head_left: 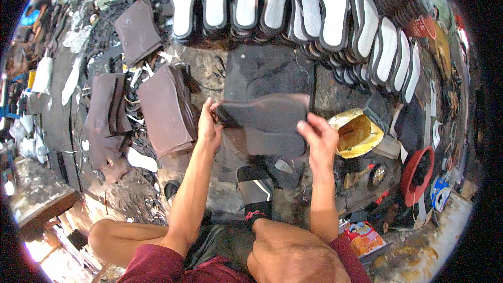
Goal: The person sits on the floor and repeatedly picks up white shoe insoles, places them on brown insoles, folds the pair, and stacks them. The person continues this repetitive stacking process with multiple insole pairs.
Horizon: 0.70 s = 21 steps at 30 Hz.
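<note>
Knees and a maroon sleeve [157, 264] fill the bottom edge, both forearms reaching up to a dark sheet.

Brown stacked sheets [165, 110] lie at the left; beside them the left hand [208, 126] pinches the left edge of the dark rubber sheet [264, 115], fingers clamped on it. Its right edge is gripped by the right hand [319, 139], fingers closed over it, above the floor. Further right sits a yellow bowl [359, 133], then a red ring [416, 170]; white-faced soles [293, 5] line the top.

Littered grey workshop floor [209, 73] in daylight, low wooden bench [36, 199] at the left edge
</note>
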Motion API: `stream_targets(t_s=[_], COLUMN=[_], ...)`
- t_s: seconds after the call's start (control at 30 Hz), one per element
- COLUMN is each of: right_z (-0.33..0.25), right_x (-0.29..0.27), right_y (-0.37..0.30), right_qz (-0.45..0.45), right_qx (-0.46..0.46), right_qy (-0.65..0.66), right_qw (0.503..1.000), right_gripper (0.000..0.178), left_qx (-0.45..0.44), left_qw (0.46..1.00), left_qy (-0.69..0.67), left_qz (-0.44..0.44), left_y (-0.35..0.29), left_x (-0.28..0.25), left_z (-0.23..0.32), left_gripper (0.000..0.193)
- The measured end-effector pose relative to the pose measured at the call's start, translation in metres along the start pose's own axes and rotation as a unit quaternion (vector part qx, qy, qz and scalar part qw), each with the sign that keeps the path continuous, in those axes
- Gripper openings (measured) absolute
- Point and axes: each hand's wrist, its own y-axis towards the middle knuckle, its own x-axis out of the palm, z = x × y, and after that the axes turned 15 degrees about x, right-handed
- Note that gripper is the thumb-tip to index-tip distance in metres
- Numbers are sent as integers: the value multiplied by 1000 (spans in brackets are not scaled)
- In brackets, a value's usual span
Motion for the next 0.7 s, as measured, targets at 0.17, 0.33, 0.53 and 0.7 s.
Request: stream_targets(t_s=[0.17,0.33,0.53,0.7], right_z=[-62,-113,-120,-124], right_x=[15,53,49,37], right_y=[-112,-59,-69,-86], right_qz=[-413,-185,-296,-184], right_qx=[-406,-430,-290,-432], right_qy=[-296,-328,-230,-240], right_qw=[760,821,880,850], right_gripper=[31,75,35,26], left_qx=[-82,-62,226,340], left_qw=[979,812,873,794], left_qy=[-167,-467,-184,313], left_qz=[-79,-344,-391,-394], left_y=[-29,-100,-130,-158], left_x=[20,76,60,25], left_z=[58,94,121,135], left_gripper=[53,58,92,92])
